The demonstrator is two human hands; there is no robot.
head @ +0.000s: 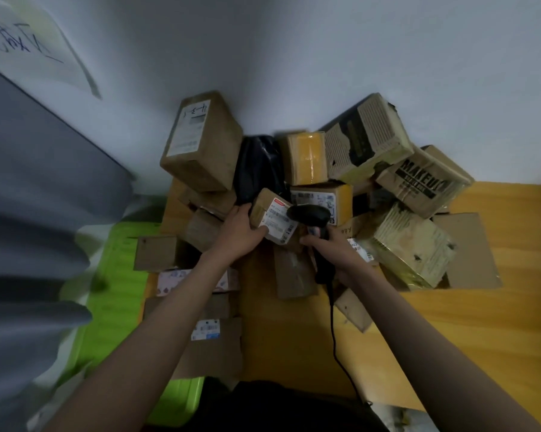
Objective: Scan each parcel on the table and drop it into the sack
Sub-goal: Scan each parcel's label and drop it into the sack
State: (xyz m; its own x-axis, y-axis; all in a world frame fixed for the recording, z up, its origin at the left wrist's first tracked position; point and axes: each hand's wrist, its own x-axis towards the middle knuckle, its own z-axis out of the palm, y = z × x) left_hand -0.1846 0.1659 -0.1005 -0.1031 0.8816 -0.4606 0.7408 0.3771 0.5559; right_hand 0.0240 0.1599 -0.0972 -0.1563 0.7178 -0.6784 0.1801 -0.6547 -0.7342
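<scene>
Head view shows the left hand [242,227] gripping a small labelled parcel [274,219], thumb on its white label, just above the wooden table [497,322]. Touching the parcel's right edge, the right hand [331,247] clasps a black scanner [313,218] over the label. Around both lie piled boxes [397,169], and a green sack [113,294] sits left of the left forearm.

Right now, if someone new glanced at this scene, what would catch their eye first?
The two bare arms meeting mid-frame: the left hand grips a small brown cardboard parcel with a white label, while the right hand aims a black corded handheld scanner at it. Behind them rises a jumbled heap of boxes on the wooden table, including a brown carton printed MAKEUP at the right. A bright green container sits at the left.
</scene>
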